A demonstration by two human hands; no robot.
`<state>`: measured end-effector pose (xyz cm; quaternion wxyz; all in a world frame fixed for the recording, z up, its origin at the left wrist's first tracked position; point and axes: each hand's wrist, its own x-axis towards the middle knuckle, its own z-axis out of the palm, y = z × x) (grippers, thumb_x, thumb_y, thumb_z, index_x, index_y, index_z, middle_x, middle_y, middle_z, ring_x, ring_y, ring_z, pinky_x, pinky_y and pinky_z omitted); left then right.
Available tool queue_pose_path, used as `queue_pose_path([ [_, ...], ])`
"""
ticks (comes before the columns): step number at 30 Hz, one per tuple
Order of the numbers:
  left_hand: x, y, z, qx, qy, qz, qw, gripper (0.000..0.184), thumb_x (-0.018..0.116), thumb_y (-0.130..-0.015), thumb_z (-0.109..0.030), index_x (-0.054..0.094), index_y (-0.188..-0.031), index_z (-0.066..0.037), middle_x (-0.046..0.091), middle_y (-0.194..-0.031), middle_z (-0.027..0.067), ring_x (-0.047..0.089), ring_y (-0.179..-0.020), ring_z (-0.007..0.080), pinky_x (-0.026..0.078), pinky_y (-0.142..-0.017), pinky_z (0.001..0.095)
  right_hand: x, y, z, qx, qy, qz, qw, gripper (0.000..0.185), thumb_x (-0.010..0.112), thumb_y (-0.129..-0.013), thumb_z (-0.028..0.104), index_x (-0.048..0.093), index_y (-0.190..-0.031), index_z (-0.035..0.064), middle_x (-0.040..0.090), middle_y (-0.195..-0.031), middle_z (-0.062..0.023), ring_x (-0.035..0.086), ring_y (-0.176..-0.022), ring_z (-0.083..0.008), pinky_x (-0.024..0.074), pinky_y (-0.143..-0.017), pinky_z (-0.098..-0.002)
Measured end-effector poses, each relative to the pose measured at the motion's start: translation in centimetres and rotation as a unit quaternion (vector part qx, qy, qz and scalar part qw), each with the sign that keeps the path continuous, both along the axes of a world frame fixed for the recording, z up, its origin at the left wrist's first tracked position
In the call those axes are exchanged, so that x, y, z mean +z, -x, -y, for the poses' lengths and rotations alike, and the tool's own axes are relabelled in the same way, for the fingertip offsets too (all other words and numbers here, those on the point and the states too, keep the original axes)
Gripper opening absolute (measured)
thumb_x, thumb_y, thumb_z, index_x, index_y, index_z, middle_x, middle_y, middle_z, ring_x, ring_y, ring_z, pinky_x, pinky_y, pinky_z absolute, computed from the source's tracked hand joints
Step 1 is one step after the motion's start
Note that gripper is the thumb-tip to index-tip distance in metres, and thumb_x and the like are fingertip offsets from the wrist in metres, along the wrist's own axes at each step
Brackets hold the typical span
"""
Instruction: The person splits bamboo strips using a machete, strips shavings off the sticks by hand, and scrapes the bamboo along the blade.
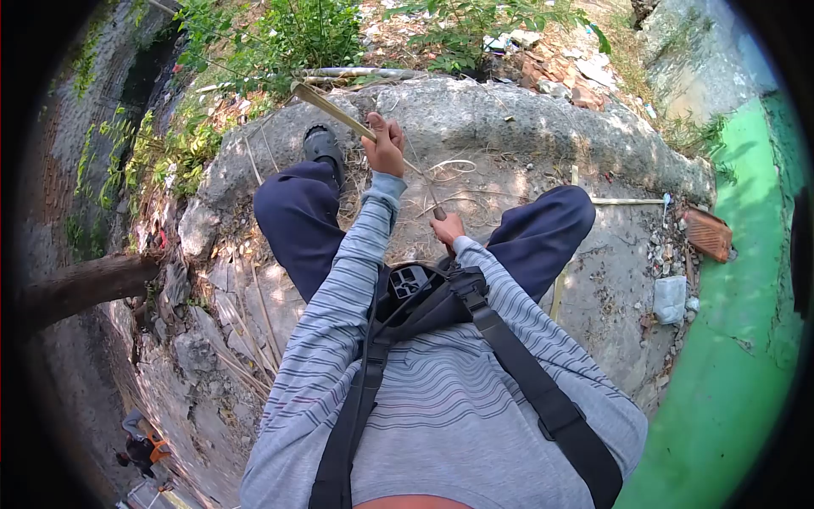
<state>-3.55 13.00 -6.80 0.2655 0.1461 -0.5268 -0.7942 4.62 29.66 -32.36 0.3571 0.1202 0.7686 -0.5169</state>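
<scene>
Grey shirt (432,424) cloth, its sleeves and chest lined with thin dark stripes, lies nearest the camera. Beneath the person spreads rough, cracked ground (610,246) in patches of sun and shade. A green surface (721,373) runs down the right side. Dark blue trousers (297,216) cover two bent, parted knees, and black straps (543,373) come down the torso. Between the knees, a pale, flat strip (331,109) slants toward the upper left, its far end seen against the leafy plants (309,38). A reddish brick (706,234) lies beside the green surface. The left hand (384,146) is closed around the strip. The right hand (448,229), smaller in view and nearer the body, grips the brown handle of a thin tool (438,212); whether it touches the strip, I cannot tell.
</scene>
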Motion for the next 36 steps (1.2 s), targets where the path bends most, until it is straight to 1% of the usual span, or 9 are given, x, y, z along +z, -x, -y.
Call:
queue_pose_path([
  [7, -1.5, 0.3, 1.1, 0.015, -0.012, 0.002, 1.000, 0.072, 0.040, -0.101, -0.069, 0.027, -0.057, -0.015, 0.022, -0.051, -0.0056, 0.019, -0.041, 0.0080, 0.012, -0.041, 0.0295, 0.0, -0.9, -0.8, 0.061, -0.036, -0.165, 0.984, 0.034, 0.071, -0.077, 0.030, 0.068, -0.074, -0.0042, 0.066, -0.063, -0.0152, 0.064, -0.051, -0.0279, 0.0505, -0.053, -0.0419],
  [9, -0.9, 0.0, 1.9, 0.022, -0.044, -0.018, 0.999, 0.071, 0.042, -0.102, -0.066, 0.026, -0.056, -0.015, 0.022, -0.050, -0.0056, 0.020, -0.040, 0.0078, 0.013, -0.040, 0.0291, -0.2, 0.3, -1.6, 0.025, -0.015, 0.078, 0.996, 0.034, 0.070, -0.077, 0.029, 0.067, -0.076, -0.0042, 0.066, -0.063, -0.0138, 0.064, -0.051, -0.0274, 0.0511, -0.052, -0.0405],
  [13, -0.2, -1.1, 2.8, 0.061, -0.021, -0.003, 0.998, 0.072, 0.037, -0.104, -0.066, 0.028, -0.055, -0.014, 0.024, -0.049, -0.0054, 0.022, -0.040, 0.0072, 0.014, -0.040, 0.0284, -0.2, -1.0, -1.3, 0.043, -0.050, -0.035, 0.997, 0.024, 0.070, -0.082, 0.024, 0.063, -0.072, 0.0028, 0.059, -0.057, -0.0056, 0.055, -0.042, -0.0162, 0.0439, -0.040, -0.0341],
  [14, -0.1, -1.1, 3.0, 0.057, -0.027, -0.004, 0.998, 0.072, 0.037, -0.104, -0.066, 0.029, -0.055, -0.013, 0.025, -0.048, -0.0048, 0.023, -0.040, 0.0081, 0.014, -0.040, 0.0285, -0.5, -1.5, -1.0, 0.045, -0.028, -0.032, 0.998, 0.034, 0.071, -0.077, 0.030, 0.070, -0.081, -0.0035, 0.068, -0.068, -0.0152, 0.068, -0.056, -0.0277, 0.0535, -0.054, -0.0406],
  [18, 0.0, -1.1, 2.6, 0.070, 0.005, 0.009, 0.998, 0.072, 0.036, -0.104, -0.066, 0.029, -0.055, -0.014, 0.025, -0.049, -0.0047, 0.023, -0.041, 0.0082, 0.013, -0.041, 0.0290, 2.1, -2.3, -0.9, 0.138, -0.109, -0.150, 0.973, 0.039, 0.069, -0.078, 0.034, 0.072, -0.083, -0.0043, 0.072, -0.075, -0.0183, 0.072, -0.067, -0.0305, 0.0561, -0.065, -0.0401],
  [21, 0.1, -1.6, 2.6, 0.045, -0.030, -0.008, 0.998, 0.071, 0.036, -0.105, -0.065, 0.029, -0.055, -0.014, 0.023, -0.049, -0.0052, 0.022, -0.040, 0.0082, 0.012, -0.041, 0.0294, 0.3, -1.4, -2.2, 0.063, -0.125, 0.107, 0.984, 0.042, 0.070, -0.079, 0.035, 0.072, -0.083, -0.0067, 0.073, -0.077, -0.0184, 0.072, -0.069, -0.0306, 0.0562, -0.065, -0.0403],
  [31, 0.1, -1.2, 3.2, 0.062, -0.021, -0.017, 0.998, 0.070, 0.039, -0.103, -0.067, 0.028, -0.057, -0.015, 0.027, -0.050, -0.0047, 0.025, -0.040, 0.0079, 0.014, -0.039, 0.0275, -1.4, -2.7, -1.9, 0.085, -0.103, -0.054, 0.990, 0.045, 0.072, -0.078, 0.039, 0.069, -0.077, -0.0053, 0.070, -0.070, -0.0151, 0.071, -0.063, -0.0289, 0.0551, -0.061, -0.0414],
  [33, 0.0, -1.1, 3.3, 0.057, -0.037, -0.022, 0.997, 0.069, 0.039, -0.103, -0.066, 0.027, -0.058, -0.015, 0.027, -0.050, -0.0046, 0.025, -0.039, 0.0079, 0.014, -0.039, 0.0276, -2.5, -1.7, -2.8, 0.114, -0.143, 0.091, 0.979, 0.046, 0.071, -0.078, 0.041, 0.070, -0.076, -0.0046, 0.070, -0.071, -0.0160, 0.070, -0.061, -0.0274, 0.0549, -0.061, -0.0400],
  [36, -0.4, -1.1, 3.6, 0.074, -0.019, -0.014, 0.997, 0.069, 0.039, -0.104, -0.065, 0.026, -0.058, -0.015, 0.025, -0.050, -0.0046, 0.024, -0.039, 0.0081, 0.014, -0.039, 0.0284, -1.7, -2.0, -2.8, 0.080, -0.122, 0.053, 0.988, 0.037, 0.072, -0.080, 0.035, 0.067, -0.071, -0.0001, 0.067, -0.065, -0.0113, 0.065, -0.051, -0.0207, 0.0502, -0.051, -0.0356],
])
